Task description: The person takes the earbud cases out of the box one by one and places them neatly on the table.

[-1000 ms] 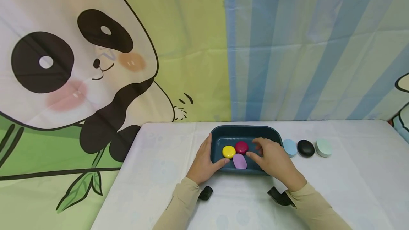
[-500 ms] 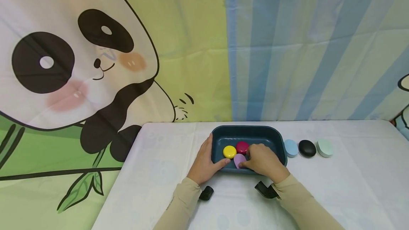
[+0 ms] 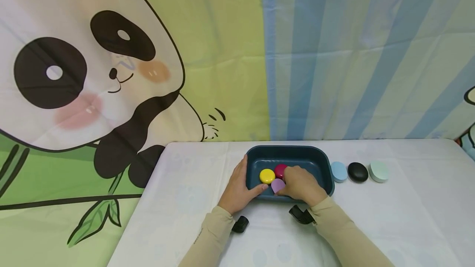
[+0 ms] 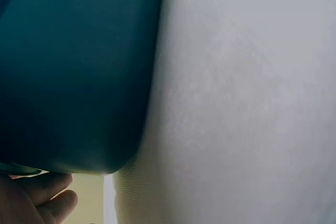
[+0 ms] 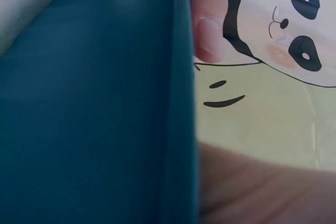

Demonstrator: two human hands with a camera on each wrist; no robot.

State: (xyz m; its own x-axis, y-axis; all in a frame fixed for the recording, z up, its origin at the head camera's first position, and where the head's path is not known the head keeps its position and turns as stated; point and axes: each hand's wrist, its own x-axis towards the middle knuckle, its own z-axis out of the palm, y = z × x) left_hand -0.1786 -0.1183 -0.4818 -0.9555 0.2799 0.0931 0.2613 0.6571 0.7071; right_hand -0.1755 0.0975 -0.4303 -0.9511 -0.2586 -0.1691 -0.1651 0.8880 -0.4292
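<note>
Left hand at the left end of the tray: thumb over the near rim, fingers along the outer left wall, so it's holding the tray. Left wrist view is mostly tray wall, with fingertips past the corner. Right hand reaches over the near rim, down inside the tray, back of hand up, fingers bent. Fingertips hidden, so can't tell if it's pinching anything. Both arms in beige sleeves, black gear under each wrist.

Tray sits on a table with a white cloth. Behind it, a printed backdrop: panda to the tray's left, blue stripes to its right.

In the tray: purple piece at the right thumb, partly covered; red piece against the right fingers; yellow piece left of both. Right of the tray, outward: light blue piece, black piece, mint piece.
</note>
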